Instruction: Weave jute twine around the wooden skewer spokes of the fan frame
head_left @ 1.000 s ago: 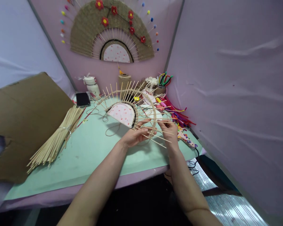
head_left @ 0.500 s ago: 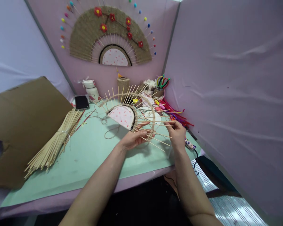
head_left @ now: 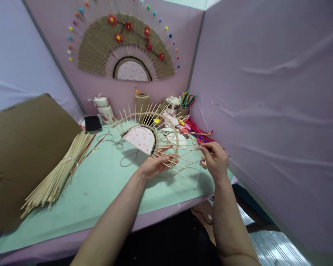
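A half-round frame of thin sticks with a pink-spotted white centre (head_left: 141,139) is held above the green table. Twine (head_left: 177,142) runs in an arc across its sticks. My left hand (head_left: 156,165) grips the frame at its lower right, thumb in front and fingers partly behind the sticks. Beyond the stick tips on the right, my right hand (head_left: 215,159) is pinched; a thin strand seems to run from its fingertips, but what it holds is too small to make out.
A bundle of sticks (head_left: 57,170) and a cardboard sheet (head_left: 30,147) lie left. Behind stand a bottle (head_left: 104,109), a black phone-like object (head_left: 92,123), a twine spool (head_left: 142,101) and coloured pipe cleaners (head_left: 198,127). A finished fan (head_left: 94,48) hangs on the wall.
My right hand has moved to the right, away from the stick tips. My left hand keeps its grip on the frame. The whole view has shifted slightly.
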Demonstrator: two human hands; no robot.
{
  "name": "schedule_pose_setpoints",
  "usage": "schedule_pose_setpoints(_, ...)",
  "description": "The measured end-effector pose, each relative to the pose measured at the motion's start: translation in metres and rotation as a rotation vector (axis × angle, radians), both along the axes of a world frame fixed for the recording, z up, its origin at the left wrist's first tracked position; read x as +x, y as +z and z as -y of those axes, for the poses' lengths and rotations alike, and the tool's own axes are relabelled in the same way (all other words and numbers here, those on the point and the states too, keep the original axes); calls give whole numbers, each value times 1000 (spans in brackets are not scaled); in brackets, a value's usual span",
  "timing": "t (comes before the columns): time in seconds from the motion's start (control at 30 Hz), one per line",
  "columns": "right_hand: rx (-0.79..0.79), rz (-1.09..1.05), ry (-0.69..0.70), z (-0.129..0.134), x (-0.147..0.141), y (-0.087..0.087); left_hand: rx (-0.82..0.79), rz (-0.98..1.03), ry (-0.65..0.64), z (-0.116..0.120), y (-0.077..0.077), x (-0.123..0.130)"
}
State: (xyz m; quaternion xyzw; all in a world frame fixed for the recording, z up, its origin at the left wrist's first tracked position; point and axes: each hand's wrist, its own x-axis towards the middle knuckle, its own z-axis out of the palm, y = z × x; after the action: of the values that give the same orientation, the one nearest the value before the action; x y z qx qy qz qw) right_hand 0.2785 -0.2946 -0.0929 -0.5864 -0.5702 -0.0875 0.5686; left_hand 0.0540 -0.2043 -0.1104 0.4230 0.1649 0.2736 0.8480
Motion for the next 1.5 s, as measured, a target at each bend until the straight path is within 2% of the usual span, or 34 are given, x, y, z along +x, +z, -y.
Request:
schedule_pose_setpoints(0.2, 29, 80, -30, 3, 3, 9, 14, -4, -29, 0, -3, -1)
schedule_pose_setpoints(0.33, -34, -149, -33, -5, 4, 1, 31, -29, -72, -1, -2, -3)
schedule_pose_setpoints(0.47, -141, -412, 7, -21, -12, -13, 33, -22, -117, 1, -3, -4)
schedule_pose_setpoints(0.6, -241, -469, 103, -43, -36, -24, 21, 12, -186, 3, -7, -2)
schedule_pose_setpoints(0.7, -252, -496, 143, -56, -46, -25, 26, 33, -155, 3, -8, -1)
schedule_pose_setpoints(1.0, -244, -717, 187, -59, -34, -31, 9, 55, -117, 3, -5, -3)
schedule_pose_setpoints(1.27, -352, -695, 309, -50, -31, -37, -13, 91, -112, 1, -5, -3)
schedule_pose_setpoints(1.5, -404, -600, 339, -47, -28, -33, -41, 122, -22, -1, -7, -2)
